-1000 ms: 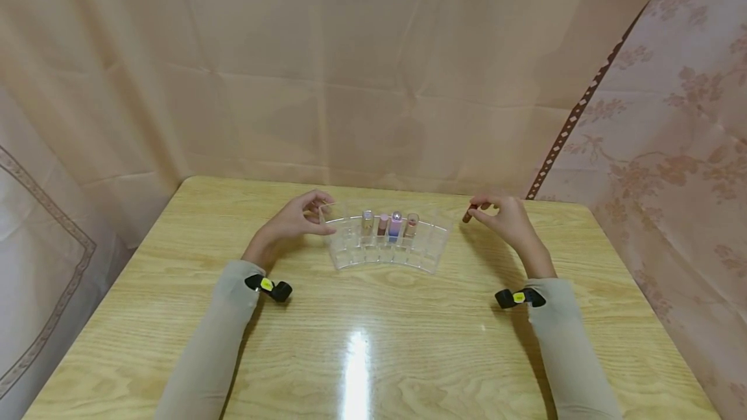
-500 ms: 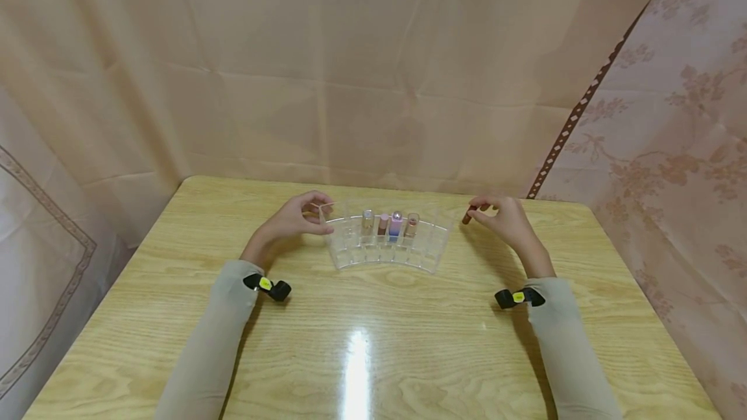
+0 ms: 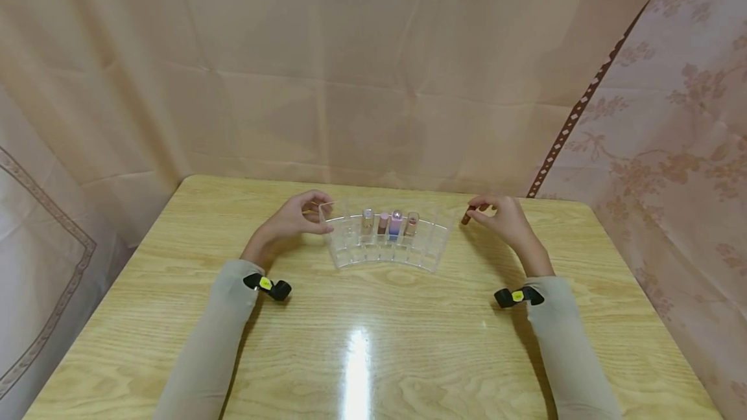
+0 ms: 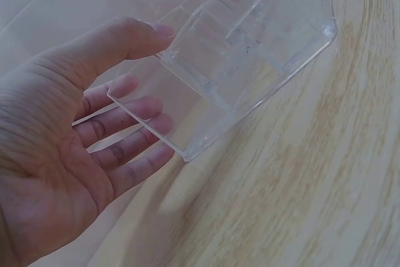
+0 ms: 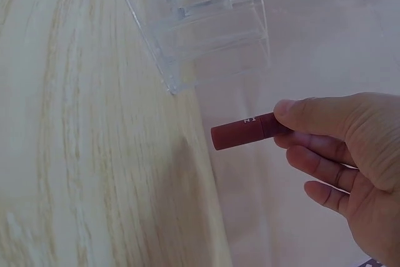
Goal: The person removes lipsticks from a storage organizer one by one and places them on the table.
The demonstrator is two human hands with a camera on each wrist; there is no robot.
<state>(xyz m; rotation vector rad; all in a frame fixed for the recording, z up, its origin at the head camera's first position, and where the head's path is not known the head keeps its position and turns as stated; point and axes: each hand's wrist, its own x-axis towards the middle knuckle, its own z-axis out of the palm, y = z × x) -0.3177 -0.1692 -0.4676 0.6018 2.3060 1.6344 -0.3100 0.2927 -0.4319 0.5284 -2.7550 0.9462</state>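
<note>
A clear plastic lipstick organizer [image 3: 382,253], curved and stepped in tiers, stands on the table. Its middle compartments hold a gold-toned tube [image 3: 367,220], a brown lipstick with a pink top [image 3: 382,224], a purple-blue tube [image 3: 395,226] and a clear-capped lipstick [image 3: 412,224]. At the organizer's left end, my left hand [image 3: 300,214] holds the side, thumb in front; in the left wrist view the fingers [image 4: 134,129] show behind the clear wall. To the right, apart from the organizer, my right hand [image 3: 502,219] pinches a dark red lipstick tube [image 5: 244,134] by one end, between thumb and fingers.
The wooden table [image 3: 373,316] has a bright light reflection near its front. A beige curtain [image 3: 362,83] hangs behind its far edge. Patterned pink cloth [image 3: 671,115] hangs at the right, and pale cloth [image 3: 41,245] at the left.
Almost nothing differs: the left hand has shifted very slightly left along the organizer's end. The right hand keeps its pinch on the lipstick tube, and the organizer's contents look the same.
</note>
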